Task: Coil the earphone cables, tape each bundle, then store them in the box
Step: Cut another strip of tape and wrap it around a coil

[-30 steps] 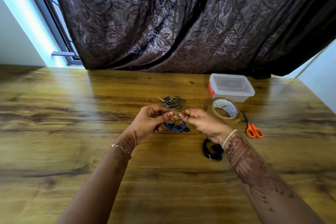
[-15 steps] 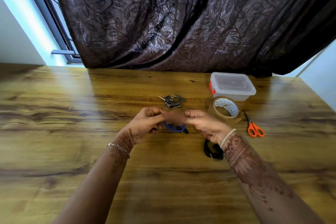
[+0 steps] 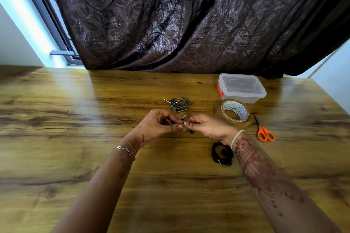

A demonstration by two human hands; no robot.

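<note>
My left hand [image 3: 158, 126] and my right hand [image 3: 207, 126] meet over the middle of the table and pinch a coiled blue earphone cable [image 3: 191, 131] between their fingertips; most of it is hidden by the fingers, and its metal plug sticks up between the hands. A grey coiled earphone bundle [image 3: 179, 104] lies just beyond the hands. A black coiled bundle [image 3: 221, 154] lies beside my right wrist. The clear plastic box [image 3: 241, 88] with an orange latch stands closed at the back right.
A roll of clear tape [image 3: 234, 110] stands in front of the box, and orange-handled scissors [image 3: 264, 131] lie to its right. A dark patterned curtain [image 3: 189, 21] hangs behind the wooden table [image 3: 75, 119].
The blue coil, which hung visibly below the fingers, is now gathered mostly inside the two hands, with its plug poking up. The hands stay in the same place.
</note>
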